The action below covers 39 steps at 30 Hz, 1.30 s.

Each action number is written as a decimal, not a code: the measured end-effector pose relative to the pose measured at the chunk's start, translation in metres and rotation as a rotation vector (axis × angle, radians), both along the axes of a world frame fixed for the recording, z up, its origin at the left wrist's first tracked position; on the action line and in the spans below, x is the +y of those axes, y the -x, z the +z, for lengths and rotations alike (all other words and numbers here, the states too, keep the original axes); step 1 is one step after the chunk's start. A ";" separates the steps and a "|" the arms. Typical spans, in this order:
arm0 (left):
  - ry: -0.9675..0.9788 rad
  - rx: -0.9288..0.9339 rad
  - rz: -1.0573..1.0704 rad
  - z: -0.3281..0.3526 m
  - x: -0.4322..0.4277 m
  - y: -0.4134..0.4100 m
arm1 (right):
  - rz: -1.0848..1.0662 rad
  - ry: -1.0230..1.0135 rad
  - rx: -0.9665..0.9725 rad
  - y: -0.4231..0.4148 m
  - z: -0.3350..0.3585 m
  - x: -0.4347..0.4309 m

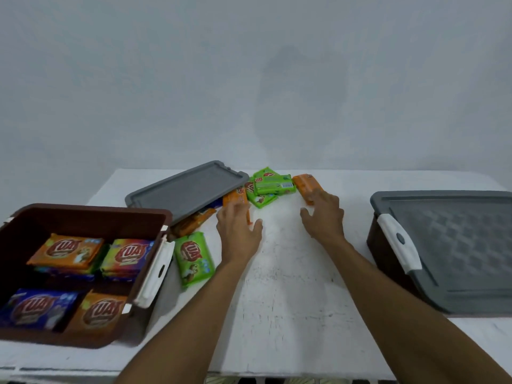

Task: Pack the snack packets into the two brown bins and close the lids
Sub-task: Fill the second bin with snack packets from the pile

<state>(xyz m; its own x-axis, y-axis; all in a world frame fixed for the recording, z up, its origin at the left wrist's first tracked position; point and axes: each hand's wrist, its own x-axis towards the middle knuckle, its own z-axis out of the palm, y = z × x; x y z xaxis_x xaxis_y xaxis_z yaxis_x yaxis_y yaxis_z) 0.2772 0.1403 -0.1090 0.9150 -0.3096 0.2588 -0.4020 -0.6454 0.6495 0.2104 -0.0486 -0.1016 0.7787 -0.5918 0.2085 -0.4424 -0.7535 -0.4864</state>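
An open brown bin [25,223] at the left holds several orange, blue and multicoloured snack packets. Its grey lid [185,188] lies tilted behind it, resting on an orange packet [191,221]. A second brown bin [376,245] at the right has its grey lid [454,245] on. My left hand [238,231] lies with fingers spread over an orange packet [235,196]. My right hand [324,214] touches another orange packet [306,184] with its fingertips. Green packets [273,184] are piled between them at the back. One green packet [194,257] lies beside the open bin.
The white table [288,286] ends against a pale wall at the back. White latches [155,275] hang on the open bin's side, and a white latch [399,242] sits on the closed bin.
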 end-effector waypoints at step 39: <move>0.568 0.891 -0.176 0.069 0.026 -0.003 | -0.146 -1.034 -0.369 0.038 0.027 0.043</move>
